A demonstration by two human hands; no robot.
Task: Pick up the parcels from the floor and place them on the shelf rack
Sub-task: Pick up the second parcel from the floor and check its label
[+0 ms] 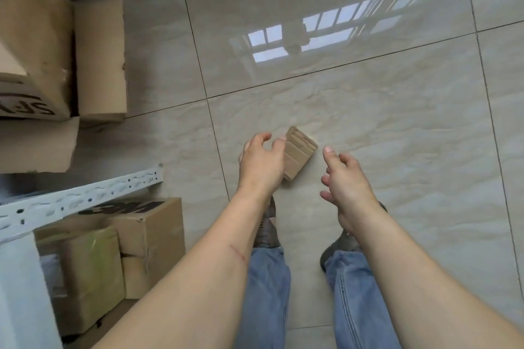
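Parcel: small tan cardboard parcel (299, 151), at centre frame on the glossy beige tiled floor (368, 127), just ahead of the person's feet; whether it rests on the tiles or is lifted off them cannot be told.
Parcel axis: long axis runs from about 1 o'clock to 7 o'clock; the ridged, layered end points toward 1 o'clock, the plain end toward 7 o'clock.
Floor: large tiles with dark grout lines; a window reflection lies toward 12 o'clock.
Large boxes: brown cardboard boxes (34, 37) stacked at 10 o'clock, one with black lettering on its lower face.
Shelf rack: white perforated metal shelf rack (85, 198) at 8 o'clock, with more cardboard parcels (147, 229) beneath its rail.
Legs: blue jeans (266, 292) and dark shoes (269, 224) at 6 o'clock.
Left hand: left hand (262, 163), fingers curled, touching the parcel's 9 o'clock side; a firm grip cannot be told.
Right hand: right hand (347, 181), spread and holding nothing, near the parcel's 3 o'clock side but apart from it.
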